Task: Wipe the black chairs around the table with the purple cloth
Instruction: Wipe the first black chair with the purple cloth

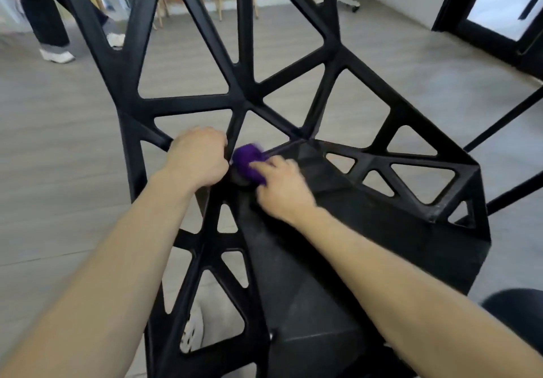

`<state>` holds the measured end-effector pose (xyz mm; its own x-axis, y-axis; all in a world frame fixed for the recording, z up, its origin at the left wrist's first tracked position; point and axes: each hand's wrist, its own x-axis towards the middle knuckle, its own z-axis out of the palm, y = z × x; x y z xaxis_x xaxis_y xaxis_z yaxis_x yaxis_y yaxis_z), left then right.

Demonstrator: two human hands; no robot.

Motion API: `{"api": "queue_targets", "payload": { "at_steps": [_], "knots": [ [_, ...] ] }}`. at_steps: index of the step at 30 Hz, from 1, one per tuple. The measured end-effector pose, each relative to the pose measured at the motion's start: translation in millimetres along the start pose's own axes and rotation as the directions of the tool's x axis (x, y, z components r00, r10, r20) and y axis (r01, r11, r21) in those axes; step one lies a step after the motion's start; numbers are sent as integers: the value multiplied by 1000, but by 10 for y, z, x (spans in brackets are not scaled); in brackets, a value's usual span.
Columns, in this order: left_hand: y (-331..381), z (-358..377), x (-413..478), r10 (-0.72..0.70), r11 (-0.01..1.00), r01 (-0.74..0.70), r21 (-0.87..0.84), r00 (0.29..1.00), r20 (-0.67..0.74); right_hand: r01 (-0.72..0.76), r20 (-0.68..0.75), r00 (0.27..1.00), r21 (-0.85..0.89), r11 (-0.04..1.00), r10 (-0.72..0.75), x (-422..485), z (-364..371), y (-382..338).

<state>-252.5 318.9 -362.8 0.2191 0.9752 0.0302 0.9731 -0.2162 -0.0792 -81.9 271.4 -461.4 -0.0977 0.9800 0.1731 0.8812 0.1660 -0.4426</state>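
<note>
A black chair (293, 92) built of open triangular struts fills the view and is seen from above, with a solid black panel on its near right. The left hand (197, 154) is closed round 1 strut left of centre, its fingers curled out of sight behind it. Just right of this hand, the purple cloth (246, 161) is bunched into a ball and pressed against the chair at the joint where several struts meet. The cloth is gripped by the right hand (279, 183), which is blurred; its fingers are laid over the near side of the cloth. The 2 hands are near each other but apart, with the cloth between them. A grey plank floor (58, 142) is seen through the openings. At the far left, another person's dark legs (44, 10) and white shoes (57, 54) are seen. A black door frame (458, 10) stands at the far right. A pale shoe (191, 333) is seen through a near opening.
</note>
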Motion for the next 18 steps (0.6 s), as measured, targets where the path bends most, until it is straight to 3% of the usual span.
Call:
{"api": "queue_targets", "payload": {
  "at_steps": [2,4,6,8,11,13,15,18],
  "knots": [
    [13,-6,-28,-25,995,19,103,998,54,137,75,987,87,987,-144,-86,159,-312],
    [40,30,-77,-17,975,-12,222,992,128,163,89,982,72,984,-169,-67,72,-211],
    [61,45,-125,-2,965,-41,259,987,163,76,51,996,-69,995,-73,-41,-93,171],
    [93,66,-181,32,968,-73,239,985,171,-104,-51,994,-224,969,95,-39,-313,626],
    [92,49,-190,63,963,-106,247,983,175,-230,-121,972,-344,910,200,-17,-381,718],
    [43,90,-173,65,976,-100,194,982,176,-129,-9,991,-327,936,133,-187,-295,432],
    [48,80,-174,72,987,-94,127,983,171,52,99,995,-216,975,-31,-609,-247,93],
    [120,84,-219,122,989,-136,55,971,203,257,238,942,-48,965,-239,-1427,-308,-261]
  ]
}}
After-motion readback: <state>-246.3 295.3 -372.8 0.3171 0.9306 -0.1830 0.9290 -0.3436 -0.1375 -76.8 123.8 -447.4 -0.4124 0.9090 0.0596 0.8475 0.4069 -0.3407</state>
